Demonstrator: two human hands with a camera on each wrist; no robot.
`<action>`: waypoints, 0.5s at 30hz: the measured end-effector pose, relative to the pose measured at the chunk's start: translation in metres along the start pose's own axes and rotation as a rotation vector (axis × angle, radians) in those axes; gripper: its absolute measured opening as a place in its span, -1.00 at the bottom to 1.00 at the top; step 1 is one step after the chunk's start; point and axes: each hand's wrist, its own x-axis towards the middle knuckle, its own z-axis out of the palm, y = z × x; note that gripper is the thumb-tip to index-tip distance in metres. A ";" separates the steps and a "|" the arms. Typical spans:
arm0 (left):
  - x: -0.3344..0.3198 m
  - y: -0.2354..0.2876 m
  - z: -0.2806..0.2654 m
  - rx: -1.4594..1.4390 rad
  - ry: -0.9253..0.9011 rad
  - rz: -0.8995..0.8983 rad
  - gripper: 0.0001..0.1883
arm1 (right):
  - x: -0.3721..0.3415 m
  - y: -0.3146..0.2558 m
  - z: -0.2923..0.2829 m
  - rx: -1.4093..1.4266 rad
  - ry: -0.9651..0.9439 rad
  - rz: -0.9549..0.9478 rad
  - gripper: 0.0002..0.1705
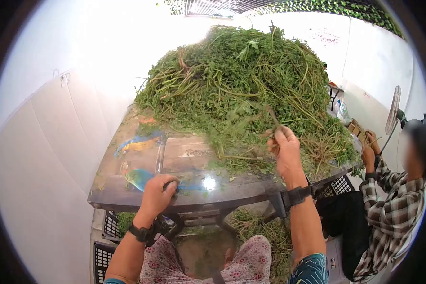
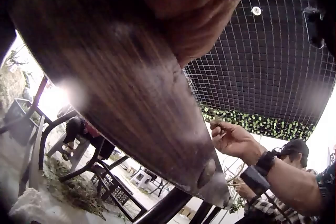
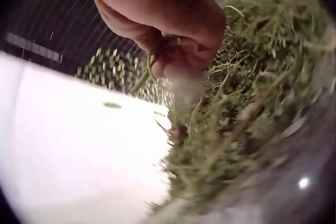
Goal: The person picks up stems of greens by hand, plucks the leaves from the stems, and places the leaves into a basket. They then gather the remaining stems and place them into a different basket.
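My right hand [image 1: 287, 149] pinches a leafy green stem [image 3: 140, 83] above the table, near the front of the big pile. Its leafy part looks blurred, and a stalk sticks up past the fingertips in the head view. My left hand [image 1: 157, 195] rests at the near table edge, fingers curled and thumb laid over a small dark object [image 1: 171, 185]; what that object is I cannot tell. Behind both hands rises a heap of leafy green herbs [image 1: 241, 75] with long stems. In the left wrist view the left fingers are hidden behind the tabletop edge [image 2: 121, 98].
Loose leaves and a rooty bunch [image 1: 322, 149] lie along the heap's front. To the right sits another person in a checked shirt [image 1: 393, 208], holding a stem near a fan [image 1: 393, 111]. Black crates [image 1: 104, 260] and more greens [image 1: 265, 236] are below the table.
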 end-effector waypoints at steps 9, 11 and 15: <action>-0.006 -0.002 0.002 -0.002 -0.001 -0.020 -0.86 | -0.014 -0.004 0.015 -0.242 -0.129 0.047 -0.79; -0.002 -0.006 0.002 0.002 0.008 0.032 -0.85 | -0.017 0.001 0.016 -0.446 -0.213 -0.020 -0.81; -0.006 0.000 0.000 0.010 -0.004 -0.006 -0.87 | -0.034 -0.007 0.023 -0.259 -0.158 -0.012 -0.70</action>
